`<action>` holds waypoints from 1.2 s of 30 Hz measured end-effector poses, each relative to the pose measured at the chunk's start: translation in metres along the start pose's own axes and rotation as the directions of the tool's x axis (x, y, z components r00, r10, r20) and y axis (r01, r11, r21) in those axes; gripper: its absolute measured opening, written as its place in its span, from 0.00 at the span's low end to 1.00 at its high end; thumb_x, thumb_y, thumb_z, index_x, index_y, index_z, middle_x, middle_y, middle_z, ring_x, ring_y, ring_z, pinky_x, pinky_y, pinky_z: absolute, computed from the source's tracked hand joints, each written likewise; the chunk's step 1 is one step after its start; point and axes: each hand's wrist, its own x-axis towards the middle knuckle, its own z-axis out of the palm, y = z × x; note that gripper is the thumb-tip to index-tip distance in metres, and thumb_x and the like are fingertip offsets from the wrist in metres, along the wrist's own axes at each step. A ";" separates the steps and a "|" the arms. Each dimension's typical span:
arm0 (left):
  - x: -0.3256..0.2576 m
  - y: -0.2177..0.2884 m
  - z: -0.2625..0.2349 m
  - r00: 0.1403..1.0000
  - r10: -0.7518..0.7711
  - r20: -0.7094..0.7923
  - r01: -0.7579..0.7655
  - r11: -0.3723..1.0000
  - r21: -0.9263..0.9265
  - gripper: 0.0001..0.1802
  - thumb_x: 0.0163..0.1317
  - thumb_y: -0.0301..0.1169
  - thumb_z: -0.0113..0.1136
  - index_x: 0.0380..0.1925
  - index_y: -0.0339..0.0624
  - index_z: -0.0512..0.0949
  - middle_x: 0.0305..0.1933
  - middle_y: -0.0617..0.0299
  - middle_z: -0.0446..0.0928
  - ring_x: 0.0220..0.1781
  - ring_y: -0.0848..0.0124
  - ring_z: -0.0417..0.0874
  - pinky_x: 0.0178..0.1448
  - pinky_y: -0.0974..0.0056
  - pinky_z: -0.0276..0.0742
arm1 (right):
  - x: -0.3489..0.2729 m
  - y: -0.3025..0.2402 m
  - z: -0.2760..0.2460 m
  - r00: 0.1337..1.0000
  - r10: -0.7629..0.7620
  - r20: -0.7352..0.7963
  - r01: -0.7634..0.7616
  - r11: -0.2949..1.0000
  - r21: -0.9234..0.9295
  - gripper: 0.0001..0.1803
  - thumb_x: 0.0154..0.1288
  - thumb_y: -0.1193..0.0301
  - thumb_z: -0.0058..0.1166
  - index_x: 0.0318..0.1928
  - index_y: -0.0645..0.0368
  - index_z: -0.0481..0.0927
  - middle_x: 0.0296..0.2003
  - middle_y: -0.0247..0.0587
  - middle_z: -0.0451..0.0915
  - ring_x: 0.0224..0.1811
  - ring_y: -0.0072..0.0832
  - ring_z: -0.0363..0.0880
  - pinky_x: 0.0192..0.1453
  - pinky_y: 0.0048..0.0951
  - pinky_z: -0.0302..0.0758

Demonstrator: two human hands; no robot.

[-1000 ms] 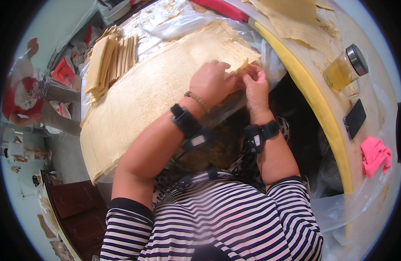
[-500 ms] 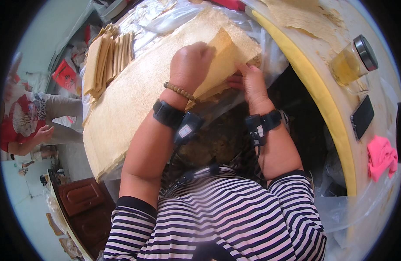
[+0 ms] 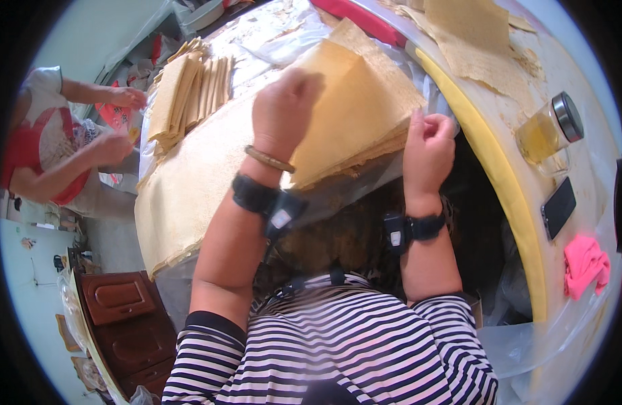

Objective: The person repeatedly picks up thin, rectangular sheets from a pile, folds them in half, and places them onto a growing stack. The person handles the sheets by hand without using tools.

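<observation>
A stack of large, thin tan sheets [image 3: 209, 182] with rough edges lies in front of me. My left hand [image 3: 280, 115], smeared by motion, is closed on the edge of the top tan sheet [image 3: 338, 94], which is partly lifted and darker where light passes through. My right hand [image 3: 430, 152] is at the right corner of the stack. Its fingers are curled with the thumb beside them, and whether they pinch anything is hidden. Each wrist wears a black strapped device; a beaded bracelet [image 3: 270, 159] is on the left one.
Folded tan sheets [image 3: 189, 94] stand at the far left. On the right table, edged in yellow [image 3: 490, 162], are a lidded glass jar [image 3: 544, 131], a phone [image 3: 559, 208], a pink cloth [image 3: 585, 264] and more tan sheets [image 3: 469, 44]. Another person [image 3: 61, 142] stands at left.
My left hand has drawn slightly left with the lifted sheet, which now spreads wider. My right hand has moved right and its fingers have curled. The other person's arms have risen.
</observation>
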 end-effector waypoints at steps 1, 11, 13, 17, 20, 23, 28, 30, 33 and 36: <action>-0.003 0.008 0.002 0.999 -0.007 0.050 -0.001 0.987 0.162 0.10 0.78 0.35 0.63 0.46 0.42 0.88 0.37 0.55 0.92 0.38 0.65 0.94 0.42 0.63 0.87 | 0.001 -0.005 0.001 0.988 -0.152 -0.016 0.152 0.988 -0.018 0.14 0.74 0.60 0.64 0.39 0.60 0.83 0.30 0.44 0.85 0.35 0.42 0.87 0.40 0.43 0.81; -0.007 0.047 -0.007 0.987 0.145 -0.072 -0.124 0.963 0.238 0.08 0.74 0.39 0.67 0.39 0.49 0.86 0.29 0.52 0.85 0.30 0.49 0.88 0.34 0.52 0.82 | 0.028 -0.004 0.114 0.736 -0.265 0.623 0.583 0.717 -0.383 0.30 0.80 0.43 0.45 0.72 0.41 0.77 0.75 0.46 0.72 0.80 0.57 0.63 0.76 0.75 0.58; -0.005 0.045 -0.023 0.980 0.147 -0.137 -0.121 0.975 0.184 0.09 0.75 0.37 0.67 0.42 0.45 0.88 0.27 0.54 0.85 0.28 0.60 0.88 0.32 0.59 0.79 | 0.023 -0.009 0.114 0.746 -0.186 0.640 0.550 0.714 -0.434 0.35 0.79 0.39 0.43 0.78 0.37 0.72 0.79 0.45 0.67 0.83 0.57 0.58 0.80 0.76 0.52; -0.012 0.037 -0.077 0.904 0.094 -0.418 -0.138 0.988 -0.075 0.07 0.76 0.31 0.67 0.45 0.40 0.88 0.34 0.56 0.90 0.33 0.69 0.90 0.38 0.64 0.83 | 0.021 -0.020 0.109 0.734 -0.118 0.668 0.554 0.672 -0.490 0.38 0.79 0.36 0.40 0.82 0.34 0.66 0.84 0.41 0.60 0.87 0.56 0.51 0.84 0.74 0.46; -0.047 0.017 -0.128 0.797 -0.206 -0.568 -0.106 0.878 -0.467 0.10 0.79 0.31 0.64 0.47 0.35 0.87 0.42 0.62 0.90 0.40 0.79 0.86 0.42 0.72 0.81 | 0.025 -0.024 0.106 0.713 -0.079 0.697 0.550 0.679 -0.486 0.38 0.81 0.37 0.39 0.83 0.34 0.64 0.85 0.41 0.58 0.88 0.49 0.51 0.85 0.70 0.47; -0.107 -0.014 -0.183 0.680 -0.503 -0.533 0.078 0.773 -0.630 0.10 0.77 0.34 0.67 0.45 0.38 0.85 0.41 0.64 0.88 0.38 0.78 0.86 0.41 0.72 0.81 | 0.025 -0.029 0.104 0.687 -0.153 0.710 0.566 0.726 -0.391 0.33 0.80 0.45 0.50 0.75 0.48 0.78 0.81 0.44 0.67 0.85 0.43 0.59 0.85 0.69 0.49; -0.216 -0.056 -0.225 0.476 -0.834 -0.279 0.348 0.470 -0.811 0.12 0.76 0.39 0.67 0.49 0.45 0.84 0.41 0.63 0.89 0.39 0.71 0.91 0.36 0.67 0.84 | -0.016 -0.077 0.113 0.640 -0.310 0.703 0.027 0.924 0.382 0.29 0.75 0.58 0.67 0.67 0.63 0.82 0.53 0.48 0.90 0.54 0.34 0.89 0.54 0.29 0.84; -0.247 -0.069 -0.233 0.359 -0.908 -0.216 0.439 0.369 -0.819 0.16 0.74 0.42 0.69 0.50 0.42 0.83 0.42 0.61 0.89 0.40 0.69 0.93 0.35 0.68 0.83 | -0.040 -0.104 0.115 0.547 -0.223 0.807 -0.153 0.921 0.358 0.33 0.76 0.54 0.66 0.69 0.66 0.80 0.51 0.48 0.89 0.49 0.30 0.87 0.52 0.28 0.83; -0.272 -0.086 -0.238 0.315 -0.923 -0.221 0.626 0.378 -0.682 0.20 0.73 0.44 0.70 0.50 0.39 0.83 0.42 0.58 0.90 0.37 0.68 0.93 0.35 0.69 0.82 | -0.074 -0.144 0.125 0.400 -0.104 0.911 -0.238 0.948 0.213 0.43 0.75 0.45 0.64 0.74 0.68 0.74 0.45 0.42 0.86 0.40 0.25 0.83 0.43 0.28 0.82; -0.282 -0.100 -0.241 0.332 -0.920 -0.208 0.701 0.388 -0.598 0.22 0.73 0.47 0.70 0.47 0.37 0.84 0.36 0.57 0.90 0.33 0.68 0.93 0.32 0.70 0.81 | -0.094 -0.166 0.135 0.298 0.047 0.953 -0.216 0.976 0.019 0.45 0.73 0.38 0.62 0.72 0.65 0.76 0.46 0.41 0.84 0.42 0.26 0.84 0.40 0.28 0.82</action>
